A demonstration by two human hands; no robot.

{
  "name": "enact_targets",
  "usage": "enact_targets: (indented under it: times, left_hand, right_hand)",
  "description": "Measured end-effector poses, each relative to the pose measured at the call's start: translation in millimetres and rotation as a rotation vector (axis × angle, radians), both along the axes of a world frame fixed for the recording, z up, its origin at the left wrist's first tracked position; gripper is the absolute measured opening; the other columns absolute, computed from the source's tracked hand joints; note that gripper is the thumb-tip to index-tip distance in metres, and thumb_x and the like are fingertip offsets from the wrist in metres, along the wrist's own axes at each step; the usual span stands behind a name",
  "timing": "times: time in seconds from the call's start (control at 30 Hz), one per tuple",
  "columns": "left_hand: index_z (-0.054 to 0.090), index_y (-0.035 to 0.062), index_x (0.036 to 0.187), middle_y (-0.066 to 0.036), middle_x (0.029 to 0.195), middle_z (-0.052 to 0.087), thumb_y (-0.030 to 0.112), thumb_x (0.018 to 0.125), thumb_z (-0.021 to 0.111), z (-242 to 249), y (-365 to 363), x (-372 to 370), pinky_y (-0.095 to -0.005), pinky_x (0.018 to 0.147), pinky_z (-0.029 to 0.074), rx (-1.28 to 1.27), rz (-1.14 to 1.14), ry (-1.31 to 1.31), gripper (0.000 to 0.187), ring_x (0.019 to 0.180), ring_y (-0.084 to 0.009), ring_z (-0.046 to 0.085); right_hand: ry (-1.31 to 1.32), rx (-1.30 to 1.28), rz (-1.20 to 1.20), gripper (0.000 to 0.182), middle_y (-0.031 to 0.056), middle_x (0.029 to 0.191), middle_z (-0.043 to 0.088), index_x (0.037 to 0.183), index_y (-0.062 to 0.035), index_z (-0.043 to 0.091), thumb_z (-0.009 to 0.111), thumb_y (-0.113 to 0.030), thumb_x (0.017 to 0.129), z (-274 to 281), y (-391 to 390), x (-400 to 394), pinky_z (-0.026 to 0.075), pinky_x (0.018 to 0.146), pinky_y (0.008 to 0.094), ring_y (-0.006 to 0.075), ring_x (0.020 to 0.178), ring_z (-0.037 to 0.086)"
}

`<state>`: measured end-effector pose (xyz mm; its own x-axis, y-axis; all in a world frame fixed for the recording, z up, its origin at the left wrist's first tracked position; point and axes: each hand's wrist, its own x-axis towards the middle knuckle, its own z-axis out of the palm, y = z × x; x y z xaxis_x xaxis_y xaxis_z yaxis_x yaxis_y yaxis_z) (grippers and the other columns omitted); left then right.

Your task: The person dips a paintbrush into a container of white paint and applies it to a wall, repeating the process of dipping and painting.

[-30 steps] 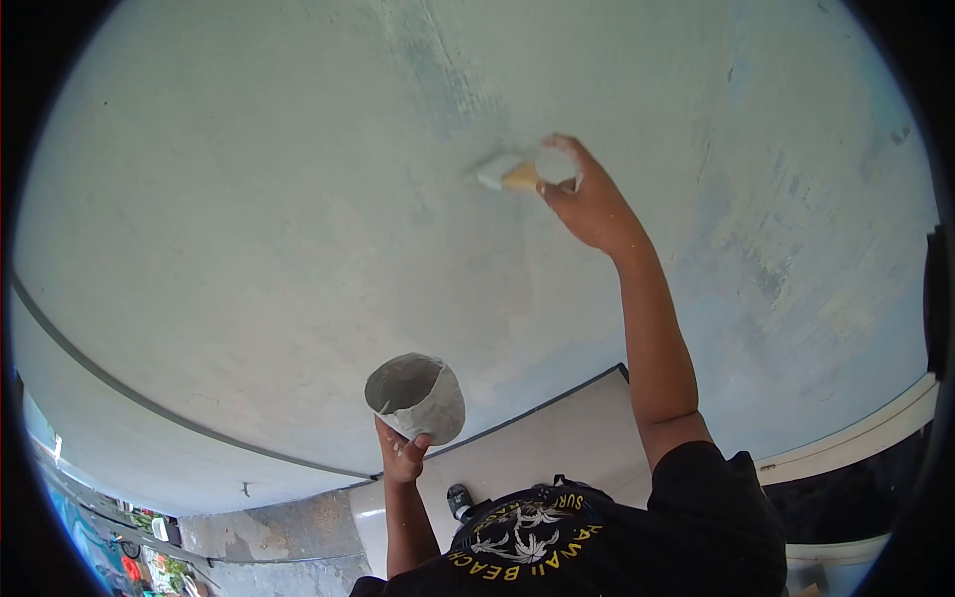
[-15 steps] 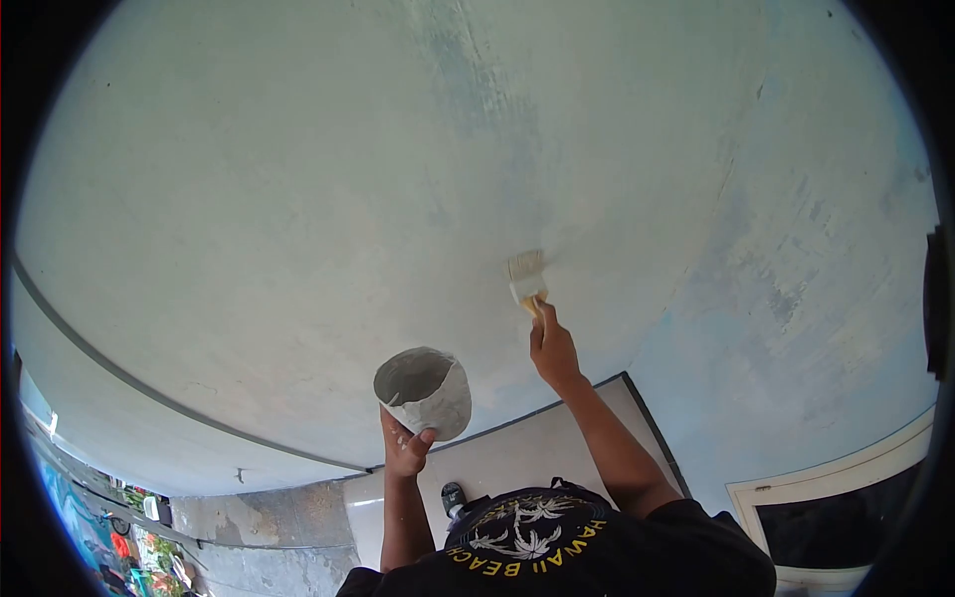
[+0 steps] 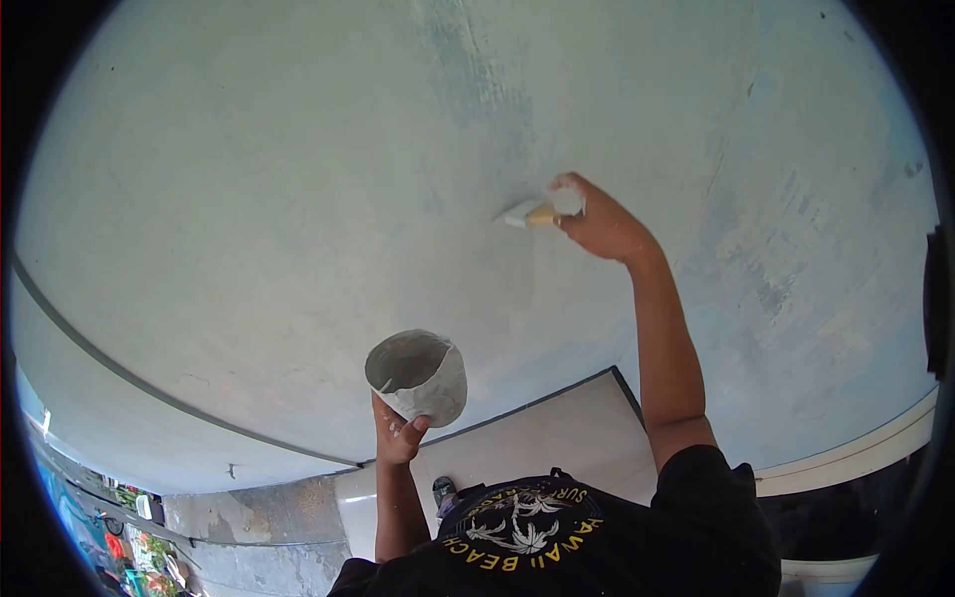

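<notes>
In my right hand [image 3: 604,221] is a flat paintbrush [image 3: 527,214] with a yellowish handle, turned sideways so its bristles point left against the wall [image 3: 298,199]. The wall has a pale, chalky coat with bluish patches showing through. My left hand [image 3: 400,433] grips a paint container [image 3: 436,390] from below, its thumb pressed on the side. The container is pale grey and smeared outside, with a rough rim. Its mouth faces up toward the wall, and its inside looks grey. White paint flecks dot the left fingers.
Below the wall lies a light tiled floor [image 3: 537,438] with a dark edge strip. A pale-framed dark window or opening [image 3: 846,507] is at the lower right. A dark line [image 3: 129,373] curves along the wall at left, and outdoor clutter [image 3: 129,547] shows at the lower left.
My right hand has moved up and to the right, and the brush has swung from pointing up to pointing left. The container in my left hand has shifted slightly up and left.
</notes>
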<state>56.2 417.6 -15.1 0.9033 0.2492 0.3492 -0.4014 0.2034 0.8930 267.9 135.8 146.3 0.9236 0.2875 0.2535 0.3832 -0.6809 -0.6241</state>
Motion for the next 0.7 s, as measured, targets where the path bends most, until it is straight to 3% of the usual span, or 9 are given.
enact_targets:
  times: [0.03,0.1,0.13,0.2,0.3,0.33,0.4,0.47,0.7]
  left_hand:
    - [0.031,-0.0003,0.138,-0.015,0.13,0.047,0.032,0.065,0.078,-1,-1,0,-0.0394,0.101,0.038,-0.012,0.007,-0.011,0.092,0.121,-0.026,0.048]
    - [0.031,-0.0003,0.138,-0.015,0.13,0.048,0.032,0.065,0.078,2,-2,-1,-0.0396,0.102,0.038,-0.013,-0.011,-0.011,0.092,0.121,-0.0262,0.048]
    - [0.031,-0.0004,0.138,-0.015,0.13,0.048,0.032,0.065,0.078,4,0,-1,-0.0397,0.102,0.038,-0.009,-0.026,-0.011,0.093,0.121,-0.0264,0.048]
    - [0.031,-0.0006,0.138,-0.015,0.13,0.048,0.032,0.065,0.078,7,4,0,-0.0398,0.102,0.038,0.011,-0.028,-0.016,0.092,0.121,-0.0266,0.048]
    - [0.031,-0.0011,0.137,-0.016,0.13,0.048,0.032,0.065,0.077,9,7,1,-0.0399,0.102,0.038,0.035,-0.041,-0.017,0.092,0.121,-0.0267,0.048]
    - [0.031,-0.0013,0.137,-0.016,0.13,0.048,0.031,0.065,0.077,8,7,1,-0.0399,0.102,0.038,0.032,-0.052,-0.016,0.091,0.121,-0.0267,0.048]
    - [0.031,-0.0016,0.137,-0.016,0.13,0.048,0.031,0.066,0.077,8,8,-1,-0.0399,0.102,0.038,0.046,-0.049,0.0,0.091,0.121,-0.0267,0.048]
    - [0.032,-0.0017,0.137,-0.016,0.13,0.048,0.031,0.066,0.076,2,16,1,-0.0398,0.102,0.038,0.043,-0.041,0.002,0.09,0.12,-0.0263,0.049]
    - [0.031,-0.0009,0.138,-0.015,0.131,0.047,0.031,0.067,0.077,-12,20,2,-0.0396,0.102,0.038,-0.024,-0.062,0.028,0.09,0.121,-0.0258,0.048]
  right_hand:
    - [-0.025,0.038,0.007,0.042,0.0094,0.076,0.058,0.129,-0.011,0.048,0.059,-0.014,0.089,23,-2,-6,0.045,0.072,0.0325,0.0178,0.068,0.053]
    - [-0.056,0.11,-0.048,0.042,0.0185,0.094,0.063,0.128,-0.0091,0.048,0.059,-0.017,0.088,64,0,-24,0.046,0.081,0.038,0.0263,0.085,0.06]
    - [-0.059,0.106,-0.048,0.042,0.0185,0.094,0.063,0.128,-0.0091,0.048,0.059,-0.017,0.088,82,5,-32,0.046,0.081,0.038,0.0263,0.085,0.06]
    - [-0.3,0.348,-0.096,0.039,0.0175,0.083,0.064,0.127,-0.0095,0.048,0.056,-0.018,0.09,104,19,-43,0.048,0.073,0.0382,0.0262,0.075,0.062]
    - [-0.536,0.402,-0.095,0.032,0.0202,0.075,0.063,0.122,-0.0092,0.05,0.053,-0.016,0.091,104,53,-36,0.05,0.065,0.0409,0.0322,0.067,0.064]
    - [-0.7,0.296,-0.125,0.027,0.0224,0.073,0.062,0.119,-0.0088,0.048,0.051,-0.014,0.093,87,66,-26,0.05,0.061,0.0457,0.0382,0.067,0.063]
    - [-0.508,0.184,-0.152,0.028,0.022,0.075,0.063,0.12,-0.0075,0.046,0.051,-0.013,0.094,54,78,-23,0.05,0.062,0.0483,0.0404,0.072,0.063]
    - [-0.571,0.188,-0.136,0.03,0.0207,0.076,0.063,0.123,-0.0063,0.043,0.051,-0.011,0.094,-12,85,-16,0.05,0.062,0.0483,0.0397,0.073,0.064]
    - [-0.062,0.03,-0.219,0.029,0.0216,0.082,0.065,0.122,-0.0066,0.042,0.048,-0.014,0.095,-212,75,-54,0.053,0.066,0.0484,0.0399,0.078,0.065]
